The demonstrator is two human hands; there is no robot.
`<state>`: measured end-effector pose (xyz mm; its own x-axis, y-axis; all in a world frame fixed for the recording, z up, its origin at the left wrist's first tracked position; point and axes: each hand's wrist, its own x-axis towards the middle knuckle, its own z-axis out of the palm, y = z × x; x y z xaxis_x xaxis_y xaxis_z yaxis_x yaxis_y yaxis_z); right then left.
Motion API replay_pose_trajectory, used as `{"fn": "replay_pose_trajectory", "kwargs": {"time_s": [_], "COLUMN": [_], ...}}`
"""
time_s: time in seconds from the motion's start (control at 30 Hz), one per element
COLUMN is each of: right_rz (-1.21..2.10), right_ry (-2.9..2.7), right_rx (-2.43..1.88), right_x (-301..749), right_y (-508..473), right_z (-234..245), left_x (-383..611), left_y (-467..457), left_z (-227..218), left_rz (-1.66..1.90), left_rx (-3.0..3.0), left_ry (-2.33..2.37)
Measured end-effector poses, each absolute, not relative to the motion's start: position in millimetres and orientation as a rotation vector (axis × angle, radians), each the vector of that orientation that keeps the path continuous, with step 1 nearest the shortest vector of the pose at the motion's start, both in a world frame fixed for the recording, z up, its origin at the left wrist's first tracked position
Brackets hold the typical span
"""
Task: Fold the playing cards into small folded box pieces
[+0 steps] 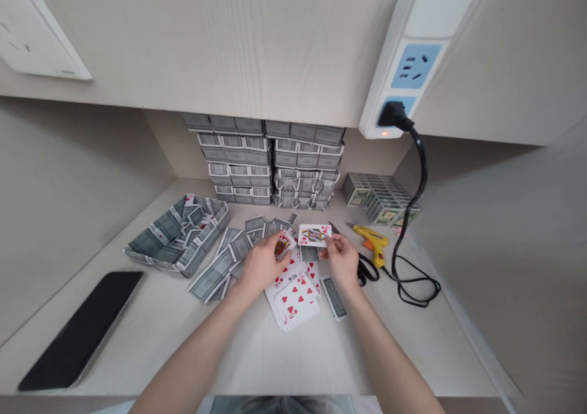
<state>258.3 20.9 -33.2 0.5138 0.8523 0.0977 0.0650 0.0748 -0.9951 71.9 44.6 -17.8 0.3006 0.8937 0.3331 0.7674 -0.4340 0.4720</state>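
My left hand (265,260) is closed on a face card (285,243), its picture side up, between thumb and fingers. A queen of hearts (315,235) is pinched at its right edge by my right hand (342,258), face up above the desk. Below my hands lie loose hearts and other cards, with a nine of hearts (298,301) on top at the front. A face-down playing card (334,299) rests by my right wrist. Left of my left hand spreads a pile of folded grey-backed card pieces (220,267).
Left stands a tray built of folded cards (160,261), near a black phone (82,328). Stacked card-built boxes (238,157) fill the back. A yellow glue gun (375,243), black-handled scissors (367,270) and a black cord (422,163) from a power strip (413,65) are at right.
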Motion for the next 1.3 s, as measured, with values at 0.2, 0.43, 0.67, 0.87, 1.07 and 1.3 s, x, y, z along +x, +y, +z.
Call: {"fn": "replay_pose_trajectory", "kwargs": {"time_s": [0.2, 0.43, 0.67, 0.87, 1.07, 1.3], "right_rz": [0.985, 1.124, 0.947, 0.700, 1.093, 1.152], "right_ry": [-0.901, -1.272, -1.424, -1.378, -1.108, -1.063], "right_rx": [-1.214, -1.083, -1.120, -1.347, -1.195, -1.145], "right_x": [249, 226, 224, 224, 228, 235], "right_y": [19, 7, 4, 7, 11, 14], "right_z": [-28, -34, -36, -37, -34, -26], "left_x": [73, 78, 81, 84, 85, 82], "left_y": [43, 38, 38, 36, 45, 50], "left_z": [-15, -11, -15, -15, -17, -15], "left_rz": [1.060, 1.207, 1.227, 1.147, 1.017, 0.922], "left_rx": [2.271, 2.174, 2.046, 1.944, 1.497, 1.110], "left_ry": [1.437, 1.333, 1.291, 1.358, 1.098, 0.937]}}
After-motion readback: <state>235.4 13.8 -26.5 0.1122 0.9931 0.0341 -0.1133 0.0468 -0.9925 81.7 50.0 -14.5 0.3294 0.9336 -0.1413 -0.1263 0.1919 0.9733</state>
